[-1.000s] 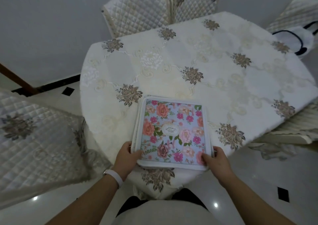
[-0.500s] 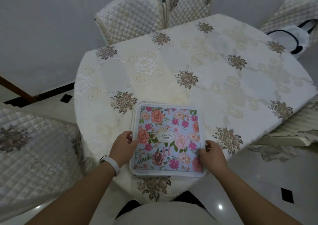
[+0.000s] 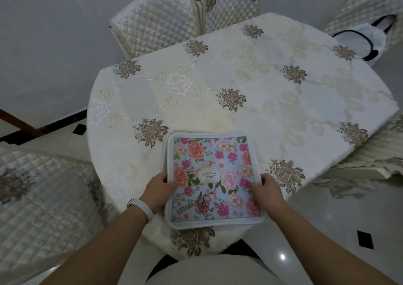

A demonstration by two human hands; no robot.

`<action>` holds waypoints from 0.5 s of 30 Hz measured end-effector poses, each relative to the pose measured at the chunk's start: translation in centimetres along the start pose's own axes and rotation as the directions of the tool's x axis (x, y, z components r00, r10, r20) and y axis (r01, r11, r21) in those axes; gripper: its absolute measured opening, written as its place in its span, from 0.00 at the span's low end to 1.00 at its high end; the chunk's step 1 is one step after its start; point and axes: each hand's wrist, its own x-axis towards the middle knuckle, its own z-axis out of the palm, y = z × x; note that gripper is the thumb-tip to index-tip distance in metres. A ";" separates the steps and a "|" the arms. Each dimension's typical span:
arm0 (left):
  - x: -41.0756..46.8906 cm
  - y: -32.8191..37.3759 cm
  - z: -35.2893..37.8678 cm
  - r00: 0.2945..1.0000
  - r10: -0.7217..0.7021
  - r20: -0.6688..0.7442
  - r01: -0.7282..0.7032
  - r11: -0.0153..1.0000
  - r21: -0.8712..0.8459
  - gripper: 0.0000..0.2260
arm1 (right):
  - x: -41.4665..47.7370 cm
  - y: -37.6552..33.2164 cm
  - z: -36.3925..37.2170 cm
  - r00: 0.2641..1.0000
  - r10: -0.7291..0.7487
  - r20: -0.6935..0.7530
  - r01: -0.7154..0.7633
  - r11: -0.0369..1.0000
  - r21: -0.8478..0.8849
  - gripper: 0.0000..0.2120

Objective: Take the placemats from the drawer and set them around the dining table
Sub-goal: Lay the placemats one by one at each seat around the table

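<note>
dim, even light | glare spots on floor [image 3: 282,256] | wide-angle edge bending

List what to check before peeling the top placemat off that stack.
1. Left hand grips the left edge of the placemat stack: ok.
2. Right hand grips its right edge: ok.
3. More mats lie under the top placemat; a second placemat peeks out at the far edge: ok.
4. Fingers have only the top placemat separated: cannot tell.
5. Bare cloth on the dining table beyond the stack for laying mats: ok.
6. Stack's near edge fully supported by the table: cannot tell.
</note>
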 end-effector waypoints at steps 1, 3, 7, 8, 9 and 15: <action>-0.2 0.0 0.2 1.000 0.011 0.023 -0.010 0.999 -0.036 0.06 | -0.2 0.0 0.0 1.000 0.003 0.004 -0.003 1.000 0.018 0.08; -0.7 0.0 0.7 0.999 0.022 0.029 -0.020 0.996 -0.084 0.07 | -0.9 0.0 -0.2 1.000 0.001 0.004 -0.001 1.000 0.031 0.06; -1.6 0.1 1.3 0.997 0.059 0.039 -0.053 0.988 -0.145 0.03 | -2.9 0.2 -0.7 1.000 -0.016 -0.023 0.017 0.998 0.061 0.06; -1.9 0.2 1.4 0.996 0.074 0.054 -0.064 0.985 -0.162 0.03 | -3.4 0.3 -0.9 0.999 -0.012 -0.041 0.015 0.997 0.074 0.06; -2.1 0.3 1.6 0.993 0.091 0.078 -0.076 0.981 -0.181 0.02 | -4.1 0.5 -1.1 0.998 -0.001 -0.069 0.007 0.996 0.094 0.06; -3.1 0.8 3.1 0.968 0.177 0.177 -0.131 0.961 -0.243 0.05 | -8.1 2.2 -2.8 0.977 0.039 -0.211 -0.004 0.986 0.165 0.07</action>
